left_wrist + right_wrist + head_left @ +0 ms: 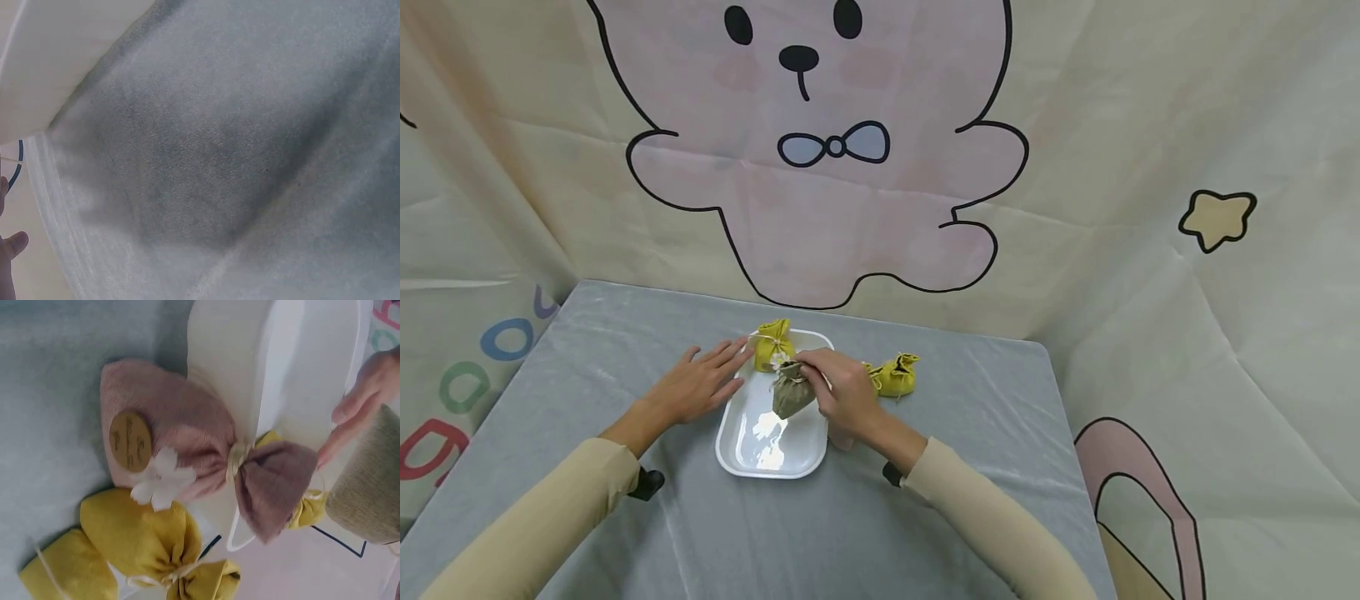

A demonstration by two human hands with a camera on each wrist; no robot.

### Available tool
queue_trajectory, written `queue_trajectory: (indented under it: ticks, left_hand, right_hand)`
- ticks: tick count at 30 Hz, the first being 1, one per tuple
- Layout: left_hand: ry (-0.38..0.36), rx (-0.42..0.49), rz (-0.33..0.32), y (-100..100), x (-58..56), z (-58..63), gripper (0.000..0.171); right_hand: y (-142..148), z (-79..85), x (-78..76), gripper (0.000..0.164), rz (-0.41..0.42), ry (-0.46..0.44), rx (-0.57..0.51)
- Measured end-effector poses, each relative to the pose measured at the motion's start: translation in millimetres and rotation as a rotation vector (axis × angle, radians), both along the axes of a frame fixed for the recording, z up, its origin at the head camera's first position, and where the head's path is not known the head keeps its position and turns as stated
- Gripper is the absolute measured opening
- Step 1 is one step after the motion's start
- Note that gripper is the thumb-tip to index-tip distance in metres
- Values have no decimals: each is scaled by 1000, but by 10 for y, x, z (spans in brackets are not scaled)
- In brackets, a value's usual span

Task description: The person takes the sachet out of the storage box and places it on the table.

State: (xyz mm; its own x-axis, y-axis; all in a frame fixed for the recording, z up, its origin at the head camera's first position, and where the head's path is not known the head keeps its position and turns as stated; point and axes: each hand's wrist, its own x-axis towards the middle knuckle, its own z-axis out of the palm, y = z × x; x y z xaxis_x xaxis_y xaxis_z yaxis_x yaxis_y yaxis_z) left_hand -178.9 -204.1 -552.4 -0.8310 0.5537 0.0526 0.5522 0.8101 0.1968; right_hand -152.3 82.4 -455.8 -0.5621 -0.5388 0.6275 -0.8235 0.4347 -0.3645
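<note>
My right hand [842, 387] pinches the gathered neck of a small grey-green drawstring pouch [793, 396], which hangs over the white tray [737, 454]. A white flower sits near that pouch's neck. With fingers straight, my left hand [703, 385] rests at the tray's left rim. A yellow pouch [767, 350] stands at the tray's far end. In the right wrist view, a pink pouch [181, 412] with a round tag and a white flower lies against the tray's outer side. My right hand mostly hides it in the head view.
Right of the tray lie yellow pouches, one in plain sight [897, 377] and another [69, 569] beside it in the right wrist view. Grey cloth [955, 433] covers the table. A printed curtain [925, 167] hangs behind its far edge.
</note>
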Motion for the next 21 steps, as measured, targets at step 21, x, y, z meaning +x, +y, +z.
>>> queue_trajectory:
  ticks: [21]
  left_hand:
    - [-54, -35, 15, 27, -1, 29, 60]
  right_hand:
    - [542, 42, -49, 17, -93, -34, -130]
